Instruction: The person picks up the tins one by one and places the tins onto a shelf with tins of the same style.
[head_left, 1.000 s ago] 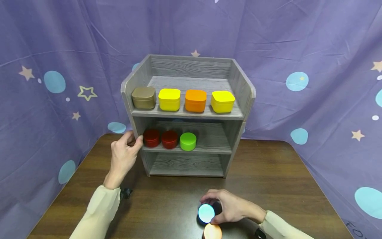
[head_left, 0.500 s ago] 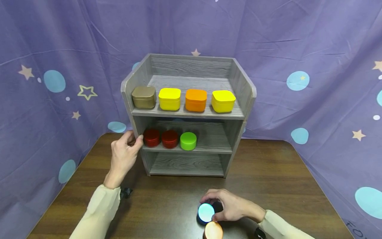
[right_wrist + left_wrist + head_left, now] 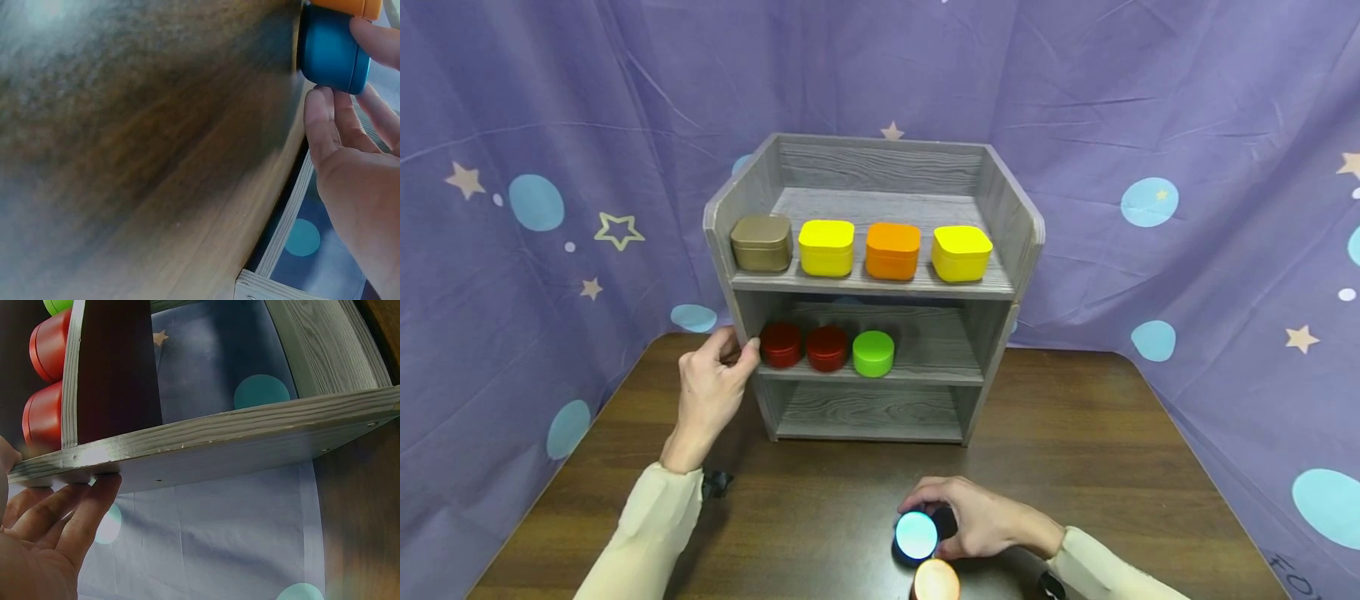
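My left hand (image 3: 709,392) grips the left side panel of a grey wooden shelf unit (image 3: 868,285), thumb at the front edge. In the left wrist view its fingers (image 3: 94,506) lie against the panel's outer face. Just inside stand two red round tins (image 3: 782,346) and a green round tin (image 3: 873,354) on the middle shelf. On the table, my right hand (image 3: 973,518) holds a blue round tin (image 3: 331,53) between thumb and fingers; glare whitens its lid in the head view. An orange round tin (image 3: 937,582) stands right beside it, on the near side.
A gold tin (image 3: 762,244), a yellow tin (image 3: 826,248), an orange squarish tin (image 3: 892,252) and another yellow tin (image 3: 961,254) line the top shelf. The brown wooden table (image 3: 1075,433) carries the unit. A purple patterned curtain (image 3: 1112,108) hangs behind.
My right hand and the blue tin have shifted very slightly left. My left hand keeps its place on the shelf unit's side panel.
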